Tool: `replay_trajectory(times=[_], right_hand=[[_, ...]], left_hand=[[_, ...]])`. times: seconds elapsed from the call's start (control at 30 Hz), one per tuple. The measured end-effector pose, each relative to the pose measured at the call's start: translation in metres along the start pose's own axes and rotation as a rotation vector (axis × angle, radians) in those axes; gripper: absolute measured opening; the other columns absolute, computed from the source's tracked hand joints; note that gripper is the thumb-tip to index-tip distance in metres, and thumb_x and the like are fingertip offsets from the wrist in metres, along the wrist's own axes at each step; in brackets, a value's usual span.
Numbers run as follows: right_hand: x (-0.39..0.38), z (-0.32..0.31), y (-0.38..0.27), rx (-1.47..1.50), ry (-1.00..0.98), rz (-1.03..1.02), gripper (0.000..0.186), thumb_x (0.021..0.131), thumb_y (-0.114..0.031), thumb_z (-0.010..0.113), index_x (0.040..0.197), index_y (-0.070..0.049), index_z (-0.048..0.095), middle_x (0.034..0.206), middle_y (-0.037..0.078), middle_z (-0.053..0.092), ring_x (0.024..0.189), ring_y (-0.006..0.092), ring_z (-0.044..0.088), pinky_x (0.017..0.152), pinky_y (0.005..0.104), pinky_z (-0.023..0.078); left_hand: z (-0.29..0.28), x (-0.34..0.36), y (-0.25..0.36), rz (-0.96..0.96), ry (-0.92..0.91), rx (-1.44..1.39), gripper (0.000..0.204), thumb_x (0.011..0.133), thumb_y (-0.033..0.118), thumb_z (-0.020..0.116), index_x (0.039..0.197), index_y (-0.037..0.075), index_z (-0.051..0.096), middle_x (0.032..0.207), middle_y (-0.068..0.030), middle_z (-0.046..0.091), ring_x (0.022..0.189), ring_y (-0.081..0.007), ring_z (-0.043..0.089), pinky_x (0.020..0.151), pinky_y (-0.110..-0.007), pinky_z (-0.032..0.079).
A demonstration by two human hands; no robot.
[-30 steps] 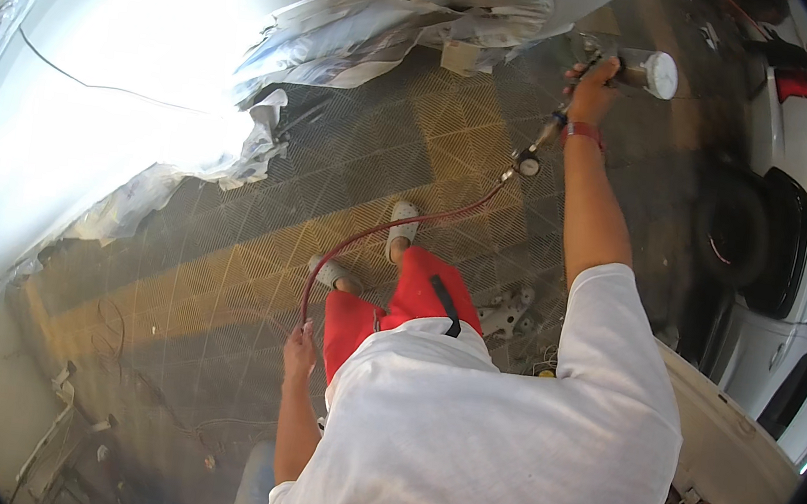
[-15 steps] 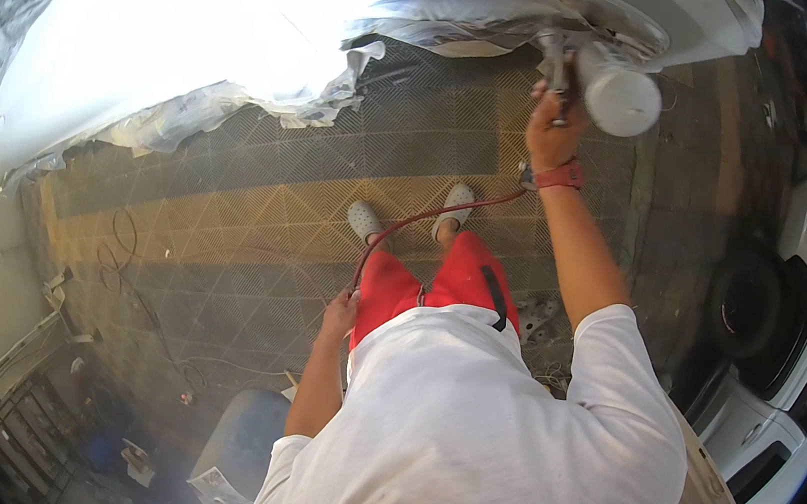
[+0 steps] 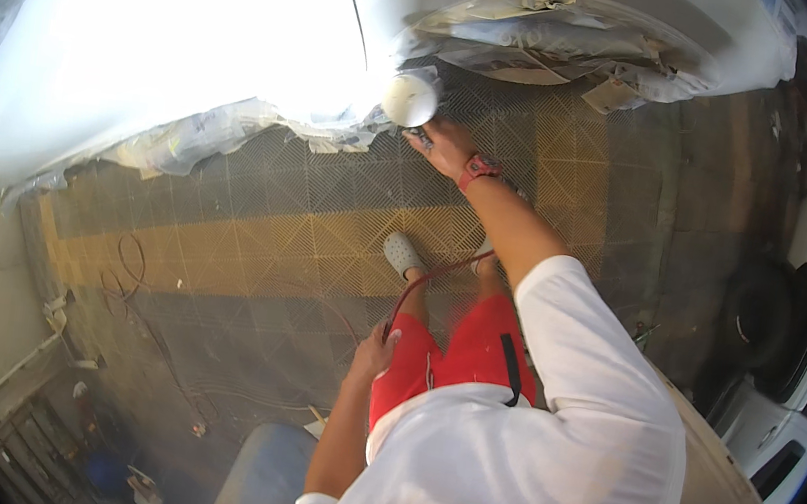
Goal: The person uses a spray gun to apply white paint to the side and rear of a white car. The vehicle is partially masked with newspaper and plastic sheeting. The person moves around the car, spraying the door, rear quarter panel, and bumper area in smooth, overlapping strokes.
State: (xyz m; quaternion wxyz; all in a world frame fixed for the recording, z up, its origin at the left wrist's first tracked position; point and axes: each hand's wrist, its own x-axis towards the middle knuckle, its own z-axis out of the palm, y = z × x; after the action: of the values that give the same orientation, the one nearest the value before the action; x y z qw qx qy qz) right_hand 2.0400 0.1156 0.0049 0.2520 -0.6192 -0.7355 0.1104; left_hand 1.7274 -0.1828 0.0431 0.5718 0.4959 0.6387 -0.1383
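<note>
My right hand (image 3: 447, 147) grips a spray gun (image 3: 421, 138) with a round white cup (image 3: 410, 100). The gun is beside the lower edge of a glossy white car body (image 3: 200, 26), left of the wheel arch; its nozzle is hidden. Torn masking film and paper (image 3: 202, 132) hang along that lower edge. At thigh height my left hand (image 3: 374, 351) is closed around a dark red air hose (image 3: 431, 278), which runs up toward my right forearm.
More masking (image 3: 549, 48) fills the wheel arch. A second white vehicle (image 3: 765, 422) stands at the right. Behind me on the left are a blue-grey drum (image 3: 269, 462) and a metal rack (image 3: 26, 458). Loose hose (image 3: 129, 259) lies on the ribbed floor (image 3: 252, 254).
My right hand has carried the spray gun left, from the wheel arch to the panel's lower edge. My left hand still holds the hose, and my legs appear farther right in view.
</note>
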Motion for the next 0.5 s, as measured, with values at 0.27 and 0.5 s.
replay_trajectory(times=[0.27,0.5], right_hand=[[-0.029,0.015,-0.020,0.350,-0.202,0.340,0.060,0.102,-0.055,0.052,0.139,-0.009,0.060,0.105,0.024,0.072,0.095,0.0438,0.069,0.085,0.0529,0.054],[-0.159,-0.156,-0.020,0.388,0.127,0.622,0.049,0.101,-0.049,0.063,0.123,-0.005,0.066,0.108,0.022,0.070,0.093,0.0392,0.068,0.083,0.0475,0.054]], left_hand=[[0.003,0.022,-0.125,0.058,0.104,0.053,0.036,0.103,0.030,0.057,0.115,-0.003,0.069,0.075,-0.0085,0.065,0.059,-0.0203,0.059,0.053,-0.036,0.046],[-0.015,0.010,-0.093,-0.201,0.155,-0.179,0.035,0.098,0.026,0.055,0.107,-0.004,0.070,0.081,-0.0141,0.064,0.070,-0.0264,0.063,0.060,-0.042,0.050]])
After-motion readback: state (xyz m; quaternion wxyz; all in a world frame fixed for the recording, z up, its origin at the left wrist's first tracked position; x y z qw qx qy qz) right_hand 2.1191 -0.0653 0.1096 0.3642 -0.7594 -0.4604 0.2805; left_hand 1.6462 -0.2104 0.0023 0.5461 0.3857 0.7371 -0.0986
